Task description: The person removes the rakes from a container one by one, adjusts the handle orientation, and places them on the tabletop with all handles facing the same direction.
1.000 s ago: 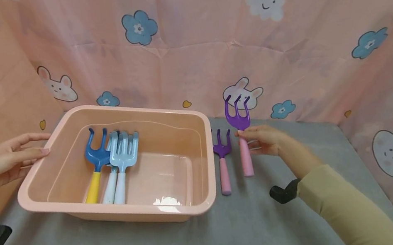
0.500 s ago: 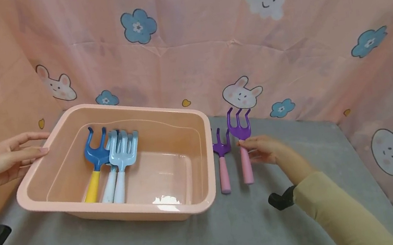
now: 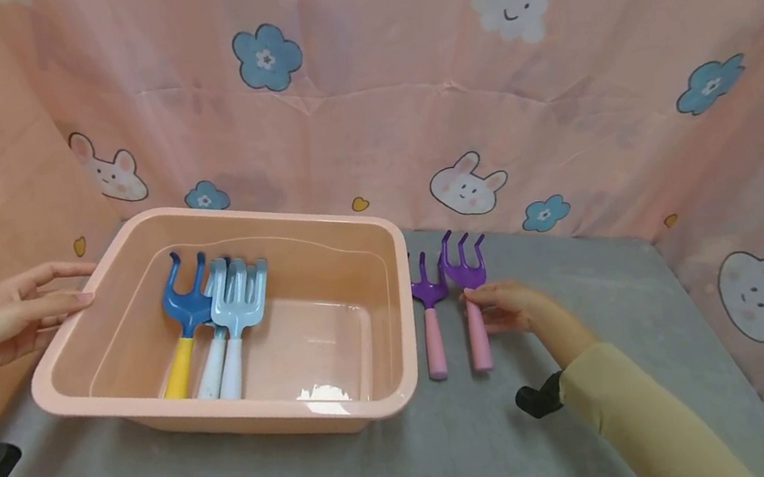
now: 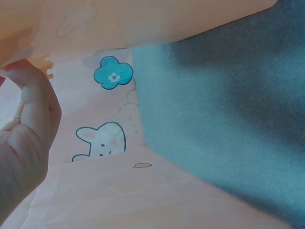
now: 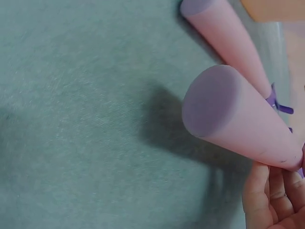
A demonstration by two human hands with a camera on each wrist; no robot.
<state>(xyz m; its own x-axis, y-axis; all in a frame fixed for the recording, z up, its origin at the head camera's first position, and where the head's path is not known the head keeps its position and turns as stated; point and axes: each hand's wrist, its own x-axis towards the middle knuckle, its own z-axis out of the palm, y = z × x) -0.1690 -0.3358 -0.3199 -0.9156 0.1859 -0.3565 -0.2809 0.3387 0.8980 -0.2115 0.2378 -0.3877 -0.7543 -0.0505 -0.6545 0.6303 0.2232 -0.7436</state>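
My left hand (image 3: 5, 320) grips the left rim of a peach plastic basin (image 3: 327, 344), thumb on top. In the left wrist view, the fingers (image 4: 40, 100) reach up to the basin's underside (image 4: 190, 19). Inside the basin lie a blue garden hand rake (image 3: 185, 307) with a yellow handle and two overlapping light blue hand forks (image 3: 238, 299). My right hand (image 3: 520, 309) pinches a purple hand rake (image 3: 479, 335) near the top of its pink handle. In the right wrist view, the handle's butt end (image 5: 212, 102) hangs close over the cloth, above its shadow.
A second purple hand rake (image 3: 434, 345) with a pink handle lies on the grey cloth (image 3: 386, 474), between the basin and the held rake. A pink printed curtain (image 3: 367, 134) closes off the back and both sides.
My right hand has lowered the purple hand rake toward the cloth, next to the other purple one. The left hand keeps its grip on the basin.
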